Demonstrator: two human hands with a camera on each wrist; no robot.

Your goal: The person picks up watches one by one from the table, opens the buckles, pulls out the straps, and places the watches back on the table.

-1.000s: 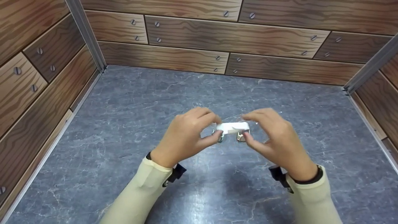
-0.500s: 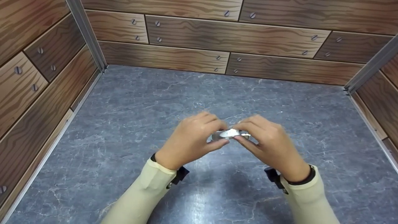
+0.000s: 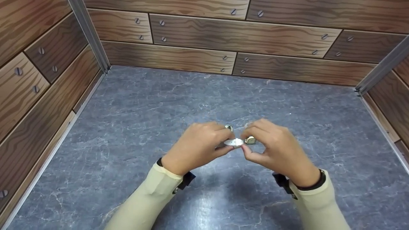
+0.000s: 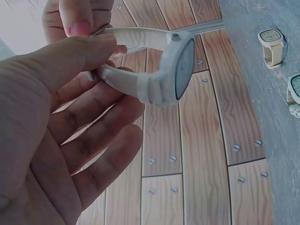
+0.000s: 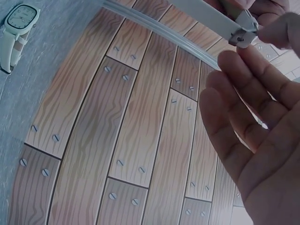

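A white wristwatch (image 4: pixel 159 70) is raised between my two hands, its strap curved into a loop and its square face turned sideways. In the head view my left hand (image 3: pixel 201 140) pinches the strap between thumb and fingers. Facing it, my right hand (image 3: pixel 271 143) has thumb and fingertips on the strap's other side. The right wrist view shows the metal buckle (image 5: pixel 240 37) right at the right hand's fingertips, with the remaining fingers spread below. Most of the watch is hidden by the fingers in the head view.
Two more wristwatches stand on the grey marbled surface (image 3: pixel 159 95) beyond my hands: a pale watch with a squarish face (image 3: pixel 250 140) and another (image 3: pixel 228 127) partly behind the left hand. Wood-patterned walls (image 3: pixel 179 57) enclose the back and sides.
My hands have drawn closer together and slightly toward me. The white watch, earlier stretched more widely between them, now shows only a small part between the fingertips.
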